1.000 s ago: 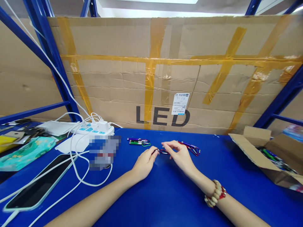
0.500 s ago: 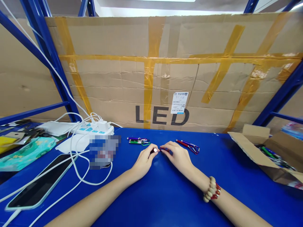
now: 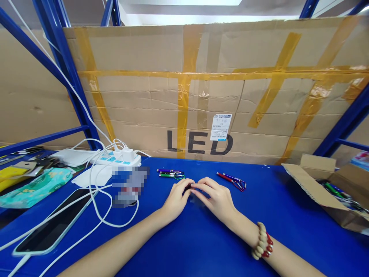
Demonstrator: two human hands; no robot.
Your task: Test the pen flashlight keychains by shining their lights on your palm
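My left hand (image 3: 175, 201) is curled around a small dark-red penlight body, most of which its fingers hide. My right hand (image 3: 216, 199) meets it fingertip to fingertip, thumb and forefinger pinched at the end of the same piece; whatever small part lies in that pinch is hidden. Just behind the left hand lie a purple penlight (image 3: 165, 171) and a green penlight (image 3: 167, 175), each with a clip. Beyond the right hand, a red penlight (image 3: 229, 178) and a blue-purple penlight (image 3: 235, 178) lie side by side, their carabiner clips pointing right.
At right stands an open cardboard box (image 3: 325, 198) with several penlights inside. On the left are a phone (image 3: 54, 223), looping white cables (image 3: 99, 215), a power strip (image 3: 118, 159) and a teal patterned pouch (image 3: 37, 186). A big taped carton (image 3: 150, 111) walls off the back.
My right fingertips have closed in on the piece in my left hand, covering its pale round end that showed before. The whole view has shifted slightly.
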